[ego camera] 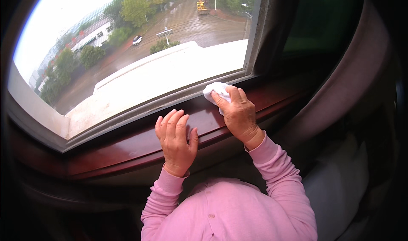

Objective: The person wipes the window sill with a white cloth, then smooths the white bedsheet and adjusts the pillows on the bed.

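Observation:
A bunched white cloth is gripped in my right hand, at the inner edge of the window's lower frame. Below it runs a glossy dark-red windowsill. My left hand is over the sill, palm down, with nothing in it. Its thumb stands apart from the fingers; whether it rests on the sill I cannot tell. The lower window frame with its track passes just beyond both hands.
An upright window frame post rises at the right, beside a dark green pane. A pale curtain-like fabric curves along the right. Beyond the window is a white outer ledge, with a wet road and trees outside.

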Action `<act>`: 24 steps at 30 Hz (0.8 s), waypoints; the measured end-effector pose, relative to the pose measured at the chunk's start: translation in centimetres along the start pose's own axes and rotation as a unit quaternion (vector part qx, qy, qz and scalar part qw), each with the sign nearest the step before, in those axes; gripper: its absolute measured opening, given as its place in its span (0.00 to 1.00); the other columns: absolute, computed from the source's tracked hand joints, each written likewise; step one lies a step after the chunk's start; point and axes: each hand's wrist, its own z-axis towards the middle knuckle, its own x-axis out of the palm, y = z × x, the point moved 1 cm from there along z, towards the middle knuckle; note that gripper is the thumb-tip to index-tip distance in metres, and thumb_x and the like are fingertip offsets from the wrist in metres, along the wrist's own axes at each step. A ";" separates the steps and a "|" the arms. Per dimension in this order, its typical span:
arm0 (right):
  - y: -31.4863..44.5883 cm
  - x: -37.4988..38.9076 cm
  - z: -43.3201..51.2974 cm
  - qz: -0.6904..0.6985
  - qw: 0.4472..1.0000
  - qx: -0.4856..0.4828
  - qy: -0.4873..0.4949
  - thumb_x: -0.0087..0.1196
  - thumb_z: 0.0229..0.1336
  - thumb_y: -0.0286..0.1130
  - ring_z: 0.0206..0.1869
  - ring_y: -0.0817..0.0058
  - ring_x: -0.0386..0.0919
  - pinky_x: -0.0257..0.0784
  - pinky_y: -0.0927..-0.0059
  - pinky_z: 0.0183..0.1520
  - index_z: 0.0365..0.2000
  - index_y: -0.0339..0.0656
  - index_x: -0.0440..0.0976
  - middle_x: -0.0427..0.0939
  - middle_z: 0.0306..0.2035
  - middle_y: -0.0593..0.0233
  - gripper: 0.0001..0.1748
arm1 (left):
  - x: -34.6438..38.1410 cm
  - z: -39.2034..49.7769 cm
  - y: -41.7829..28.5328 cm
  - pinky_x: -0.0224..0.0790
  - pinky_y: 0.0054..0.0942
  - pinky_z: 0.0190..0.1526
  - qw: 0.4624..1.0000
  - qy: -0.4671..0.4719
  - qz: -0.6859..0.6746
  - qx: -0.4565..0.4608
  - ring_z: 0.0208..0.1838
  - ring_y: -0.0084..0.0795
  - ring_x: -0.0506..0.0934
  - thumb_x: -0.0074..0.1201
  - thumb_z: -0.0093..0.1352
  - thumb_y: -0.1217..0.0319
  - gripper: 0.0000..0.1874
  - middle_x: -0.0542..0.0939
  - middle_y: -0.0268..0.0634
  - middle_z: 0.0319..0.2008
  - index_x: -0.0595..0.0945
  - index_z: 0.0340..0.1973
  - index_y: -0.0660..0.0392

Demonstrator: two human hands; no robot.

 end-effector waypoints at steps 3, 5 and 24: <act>-1.4 -0.1 -0.5 -0.048 0.999 0.025 0.000 0.63 0.48 0.25 0.39 0.63 0.76 0.78 0.66 0.36 0.46 0.50 0.84 0.75 0.40 0.63 0.21 | 0.4 0.3 -0.1 0.52 0.54 0.70 0.999 0.032 0.023 -0.025 0.65 0.49 0.71 0.61 0.64 0.71 0.21 0.77 0.46 0.57 0.78 0.52 0.60; -2.9 -0.4 -0.8 -0.068 0.996 0.066 0.004 0.63 0.50 0.25 0.39 0.63 0.76 0.77 0.65 0.35 0.45 0.50 0.84 0.74 0.40 0.63 0.19 | 0.6 0.4 -0.4 0.50 0.54 0.70 0.997 0.053 0.048 -0.031 0.67 0.49 0.70 0.62 0.64 0.69 0.22 0.76 0.46 0.59 0.78 0.53 0.60; -8.5 -0.8 -0.9 -0.041 0.975 0.218 -0.008 0.53 0.46 0.15 0.44 0.52 0.79 0.76 0.58 0.48 0.46 0.43 0.80 0.75 0.43 0.56 0.25 | 0.6 0.6 -0.6 0.47 0.59 0.70 0.991 0.096 0.083 -0.034 0.69 0.50 0.66 0.64 0.65 0.61 0.26 0.73 0.48 0.62 0.77 0.55 0.60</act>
